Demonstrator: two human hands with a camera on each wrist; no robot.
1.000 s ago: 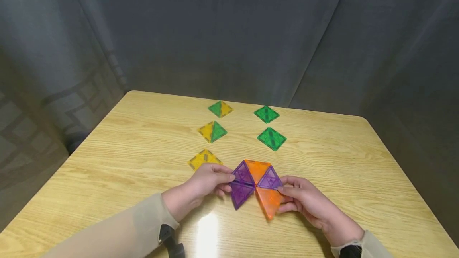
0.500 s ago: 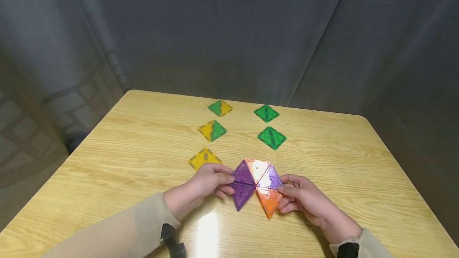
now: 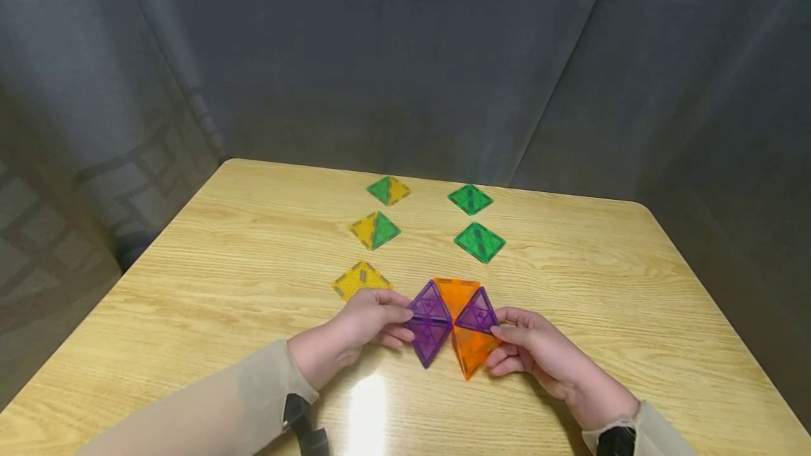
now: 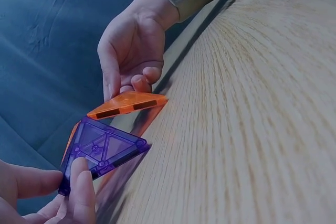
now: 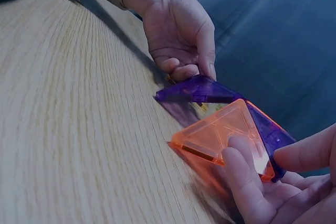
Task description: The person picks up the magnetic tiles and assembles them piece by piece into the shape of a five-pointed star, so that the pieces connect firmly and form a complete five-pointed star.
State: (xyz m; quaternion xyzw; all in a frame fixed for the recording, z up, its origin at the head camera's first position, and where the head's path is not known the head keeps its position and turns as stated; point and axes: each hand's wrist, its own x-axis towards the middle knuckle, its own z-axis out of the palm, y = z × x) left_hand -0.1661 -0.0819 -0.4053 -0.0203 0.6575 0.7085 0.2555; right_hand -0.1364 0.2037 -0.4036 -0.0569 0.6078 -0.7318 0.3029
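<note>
Translucent triangular magnetic tiles, joined edge to edge in a fan, sit between my hands in the head view. Two purple tiles [image 3: 428, 340] form its left side, an orange tile [image 3: 455, 294] the far side. On the right come a purple tile [image 3: 477, 313] and a nearer orange tile [image 3: 472, 350]. My left hand [image 3: 361, 322] pinches the left purple pair at its outer corner. My right hand [image 3: 548, 350] pinches the right purple and orange tiles where they meet. A gap faces me. In the right wrist view the orange tile [image 5: 220, 129] tilts, its lower corner close to the wood.
On the wooden table [image 3: 253, 259] lie a yellow rhombus [image 3: 362, 279] beside my left hand, two green-and-yellow rhombi [image 3: 376, 231] farther back and two green rhombi [image 3: 480, 242] at the back right. A grey curtain [image 3: 405, 62] hangs behind the table.
The near tips of the purple pair and the orange tile have come slightly closer, narrowing the gap. The fan's tilt has shifted, and the glare on its right tiles is gone. Both hands keep their grip.
</note>
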